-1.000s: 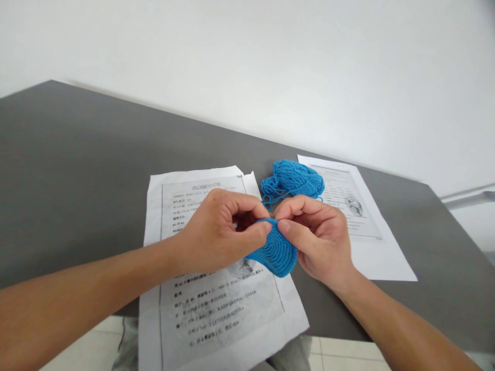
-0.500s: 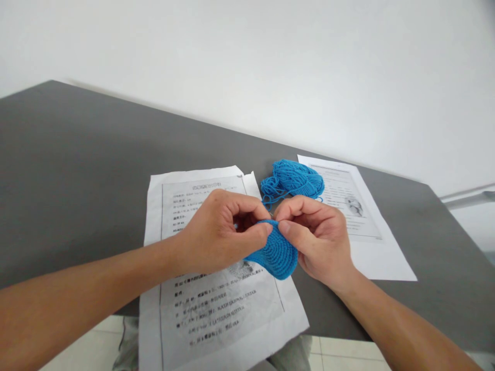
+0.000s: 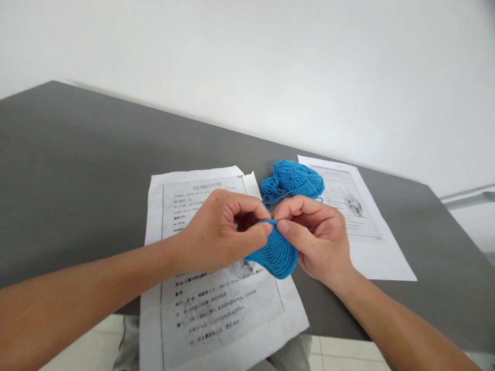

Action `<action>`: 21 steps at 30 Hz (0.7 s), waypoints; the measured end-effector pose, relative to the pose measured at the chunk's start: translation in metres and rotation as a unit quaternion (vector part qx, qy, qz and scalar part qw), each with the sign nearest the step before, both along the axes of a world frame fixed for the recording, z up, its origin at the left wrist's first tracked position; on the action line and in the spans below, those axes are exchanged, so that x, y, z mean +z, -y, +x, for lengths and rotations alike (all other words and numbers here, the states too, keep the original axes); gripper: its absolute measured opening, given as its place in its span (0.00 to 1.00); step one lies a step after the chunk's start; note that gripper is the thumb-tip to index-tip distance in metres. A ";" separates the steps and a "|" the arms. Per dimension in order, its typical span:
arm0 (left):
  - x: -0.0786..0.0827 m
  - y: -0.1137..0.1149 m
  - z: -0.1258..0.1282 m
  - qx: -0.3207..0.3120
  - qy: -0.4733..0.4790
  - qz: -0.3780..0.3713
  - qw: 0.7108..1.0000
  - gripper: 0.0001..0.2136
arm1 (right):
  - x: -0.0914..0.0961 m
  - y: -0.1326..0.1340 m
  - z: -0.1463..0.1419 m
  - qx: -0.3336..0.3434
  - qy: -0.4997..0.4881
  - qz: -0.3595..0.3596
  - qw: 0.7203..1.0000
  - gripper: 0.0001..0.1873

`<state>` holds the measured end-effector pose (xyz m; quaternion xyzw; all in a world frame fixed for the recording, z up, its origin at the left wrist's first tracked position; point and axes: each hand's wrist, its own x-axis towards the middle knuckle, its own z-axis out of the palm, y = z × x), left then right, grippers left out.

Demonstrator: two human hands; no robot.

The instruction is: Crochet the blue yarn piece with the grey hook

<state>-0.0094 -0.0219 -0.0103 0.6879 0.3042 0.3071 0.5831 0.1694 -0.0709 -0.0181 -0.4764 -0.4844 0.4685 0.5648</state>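
A blue crocheted piece with curved rows of stitches hangs between my hands, above a printed sheet. My left hand pinches its top edge between thumb and forefinger. From the other side, my right hand is closed with thumb and forefinger at the same edge, the fingertips of both hands nearly touching. Whether a hook lies in the right fingers is hidden. Just behind the hands rests a loose skein of blue yarn, a strand of it running down toward my fingers.
A wrinkled printed sheet lies under my left hand and hangs past the front edge of the dark grey table. Another printed page with a small picture lies to the right. A white wall rises behind the table.
My right fingertips have shifted very slightly left along the edge of the crocheted piece. Otherwise the hands, yarn and sheets look the same.
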 end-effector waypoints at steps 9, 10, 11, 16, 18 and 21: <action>-0.001 0.001 -0.001 -0.012 -0.002 0.003 1.000 0.08 | 0.000 0.002 0.001 0.001 0.011 0.001 1.000 0.04; -0.001 0.000 -0.001 -0.013 -0.001 0.004 1.000 0.09 | 0.000 0.001 0.001 0.001 0.012 0.002 1.000 0.04; 0.000 0.000 -0.001 -0.013 0.000 0.004 1.000 0.09 | 0.000 0.001 0.001 0.001 0.014 0.002 1.000 0.04; 0.000 -0.001 -0.001 -0.015 -0.004 0.003 1.000 0.08 | 0.001 0.000 0.000 0.004 0.011 -0.001 1.000 0.04; -0.001 -0.001 -0.001 -0.012 -0.005 0.002 1.000 0.08 | 0.000 0.001 0.001 0.005 0.008 -0.003 1.000 0.04; -0.001 0.000 -0.001 -0.009 -0.005 0.007 1.000 0.08 | -0.001 0.001 0.001 0.005 0.004 -0.004 1.000 0.04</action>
